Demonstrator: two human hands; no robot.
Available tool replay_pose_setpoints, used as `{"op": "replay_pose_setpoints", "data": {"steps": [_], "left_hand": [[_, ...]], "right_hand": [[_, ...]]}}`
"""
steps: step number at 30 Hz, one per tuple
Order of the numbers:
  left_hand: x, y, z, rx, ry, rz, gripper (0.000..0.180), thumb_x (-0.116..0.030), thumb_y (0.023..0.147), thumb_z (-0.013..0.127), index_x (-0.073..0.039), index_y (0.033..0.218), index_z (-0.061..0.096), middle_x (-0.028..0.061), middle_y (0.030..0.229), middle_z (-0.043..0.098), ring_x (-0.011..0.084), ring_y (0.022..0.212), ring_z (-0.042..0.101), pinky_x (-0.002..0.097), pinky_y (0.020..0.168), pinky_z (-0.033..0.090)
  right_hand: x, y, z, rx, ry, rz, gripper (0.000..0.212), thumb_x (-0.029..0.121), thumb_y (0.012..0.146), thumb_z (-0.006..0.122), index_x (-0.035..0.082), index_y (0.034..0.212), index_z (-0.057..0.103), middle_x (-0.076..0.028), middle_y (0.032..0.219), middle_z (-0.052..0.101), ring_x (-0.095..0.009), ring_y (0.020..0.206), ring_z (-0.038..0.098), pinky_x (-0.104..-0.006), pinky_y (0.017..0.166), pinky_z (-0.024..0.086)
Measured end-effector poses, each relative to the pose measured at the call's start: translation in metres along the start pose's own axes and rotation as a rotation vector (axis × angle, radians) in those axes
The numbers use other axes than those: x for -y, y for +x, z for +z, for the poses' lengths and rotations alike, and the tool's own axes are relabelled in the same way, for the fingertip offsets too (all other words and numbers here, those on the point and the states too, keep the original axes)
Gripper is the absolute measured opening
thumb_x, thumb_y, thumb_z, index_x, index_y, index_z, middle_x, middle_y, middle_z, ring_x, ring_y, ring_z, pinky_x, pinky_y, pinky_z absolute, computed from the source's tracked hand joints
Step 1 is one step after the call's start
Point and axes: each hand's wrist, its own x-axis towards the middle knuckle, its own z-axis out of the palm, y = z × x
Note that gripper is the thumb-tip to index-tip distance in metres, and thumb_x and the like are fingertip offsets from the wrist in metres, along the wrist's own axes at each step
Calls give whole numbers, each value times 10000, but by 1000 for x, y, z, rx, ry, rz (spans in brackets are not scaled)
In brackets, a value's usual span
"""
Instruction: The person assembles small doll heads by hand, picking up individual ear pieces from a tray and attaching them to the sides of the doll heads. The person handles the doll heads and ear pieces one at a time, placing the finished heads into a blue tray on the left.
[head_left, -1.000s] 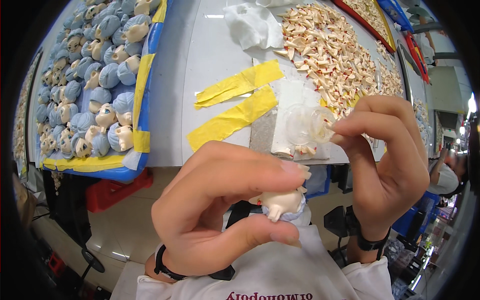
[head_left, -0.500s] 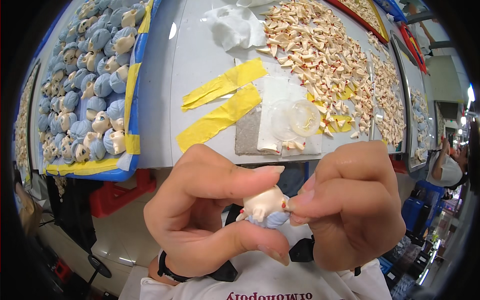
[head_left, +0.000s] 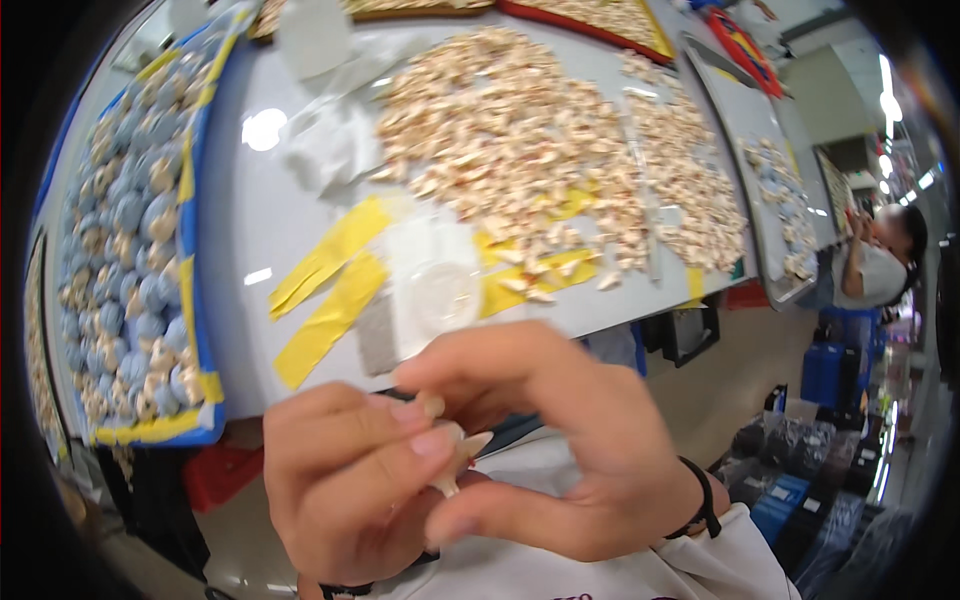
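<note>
Both of my hands meet low in the middle, around a small cream doll head that is mostly hidden and blurred. Pointed cream bits with a touch of red stick out between the fingers. My left hand is closed, its fingertips pressed on the head from the left. My right hand curls round from the other side, thumb below and index finger above. A little cream bit shows at the left fingertips; whether it is part of the head I cannot tell.
A large pile of small cream pointed pieces covers the table, with yellow tape strips and a clear round dish nearer me. At left stands a blue-rimmed tray of blue-haired doll heads. Another person is at far right.
My view has turned, so the table shows further left. Earlier the left hand held the blue-haired head and the right pinched a red-tipped bit at it; now the right hand curls round the head.
</note>
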Motion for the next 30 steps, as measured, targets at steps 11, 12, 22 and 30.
{"op": "replay_pose_setpoints", "data": {"steps": [11, 12, 22, 30], "left_hand": [[19, 6, -125, 120, 1000, -417, 411, -271, 913, 416, -26, 1242, 423, 118, 1298, 404, 240, 1235, 333, 380, 1023, 231], [20, 3, -130, 170, 1034, -450, 407, -272, 914, 411, -29, 1240, 427, 122, 1298, 400, 242, 1235, 331, 378, 1023, 230], [8, 9, -122, 312, 986, -621, 359, -175, 888, 450, -8, 1206, 447, 134, 1230, 450, 267, 1178, 390, 352, 995, 267], [18, 11, -142, 212, 799, -575, 350, -176, 792, 587, 23, 1069, 513, 125, 1096, 485, 243, 1071, 451, 342, 950, 306]], "right_hand": [[-28, -99, -264, -754, -1152, 385, 231, 43, 713, 570, 34, 944, 588, -40, 911, 580, -151, 770, 545, -265, 688, 440], [-33, -105, -270, -719, -1257, 415, 233, 45, 709, 573, 37, 942, 588, -44, 913, 581, -157, 765, 546, -268, 689, 441], [-9, -49, -182, -491, -999, 159, 226, 4, 649, 601, 12, 874, 579, -109, 861, 580, -209, 749, 563, -279, 656, 436], [-26, -39, -182, -547, -999, 188, 97, -2, 678, 588, -14, 774, 585, -50, 718, 568, -123, 632, 519, -240, 603, 414]]}}
